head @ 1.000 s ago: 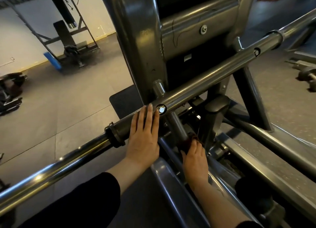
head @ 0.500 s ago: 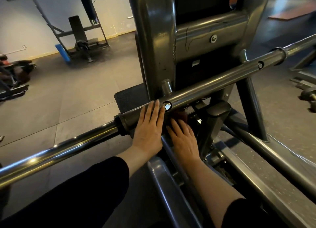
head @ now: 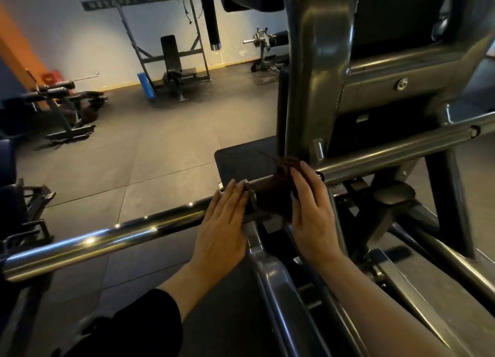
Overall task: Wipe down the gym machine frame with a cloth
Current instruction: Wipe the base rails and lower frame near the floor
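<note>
Right hand (head: 310,217) pressing dark cloth (head: 278,190) onto crossbar (head: 375,158), fingers straight, together; left hand (head: 222,222) resting flat. Most of frame (head: 318,70) seemingly remaining.

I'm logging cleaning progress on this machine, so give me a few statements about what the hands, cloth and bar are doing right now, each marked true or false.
1. The right hand presses a dark brown cloth against the long shiny metal bar. True.
2. The left hand grips a spray bottle. False: it lies flat on the bar with straight fingers and holds nothing.
3. The cloth sits beside the grey upright frame post. True.
4. A blue foam roller leans near the bench by the far wall. True.
5. Both forearms are bare. False: the left arm wears a black sleeve.
</note>
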Available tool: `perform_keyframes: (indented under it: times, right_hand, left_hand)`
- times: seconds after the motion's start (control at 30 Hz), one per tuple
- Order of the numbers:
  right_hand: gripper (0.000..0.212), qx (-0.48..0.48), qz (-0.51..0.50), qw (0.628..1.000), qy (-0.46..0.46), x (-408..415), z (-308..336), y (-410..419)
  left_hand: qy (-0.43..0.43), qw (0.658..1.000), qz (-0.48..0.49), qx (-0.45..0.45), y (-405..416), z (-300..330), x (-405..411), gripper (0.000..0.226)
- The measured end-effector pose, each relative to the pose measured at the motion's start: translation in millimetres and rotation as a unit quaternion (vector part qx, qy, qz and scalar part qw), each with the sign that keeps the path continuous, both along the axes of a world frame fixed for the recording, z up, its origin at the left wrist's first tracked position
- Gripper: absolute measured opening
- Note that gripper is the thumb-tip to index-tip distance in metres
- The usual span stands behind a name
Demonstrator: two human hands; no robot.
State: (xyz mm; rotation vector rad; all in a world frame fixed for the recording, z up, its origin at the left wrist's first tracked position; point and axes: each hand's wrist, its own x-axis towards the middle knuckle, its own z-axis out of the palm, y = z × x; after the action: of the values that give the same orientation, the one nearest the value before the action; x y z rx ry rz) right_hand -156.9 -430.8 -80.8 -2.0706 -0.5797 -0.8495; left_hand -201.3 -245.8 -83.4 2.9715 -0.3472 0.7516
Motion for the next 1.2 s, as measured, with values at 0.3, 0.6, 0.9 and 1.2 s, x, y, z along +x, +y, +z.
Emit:
perform_keyframes:
  times: [0.3, 0.6, 0.9, 1.2]
  right_hand:
    - [0.068, -0.108, -0.012, 0.979, 0.171, 2.8, -1.3, 63.0]
    - [0.076, -0.188, 0.076, 0.976, 0.075, -49.7, -11.5, 164.5]
    - [0.088, -0.186, -0.060, 0.971, 0.136, -94.0, -25.1, 240.8]
    - [0.091, -0.306, 0.077, 0.947, 0.060, -167.9, -15.0, 355.9]
  left_hand:
    - [-0.010, 0.992, 0.125, 0.000, 109.4, 2.6, -36.5, 0.073]
    - [0.006, 0.978, 0.207, 0.008, 221.8, -7.3, -98.4, 0.080]
    - [0.029, 0.976, 0.216, -0.018, 276.4, -14.5, -139.7, 0.106]
    - [0.009, 0.985, 0.142, -0.099, 288.2, -12.6, -147.3, 0.084]
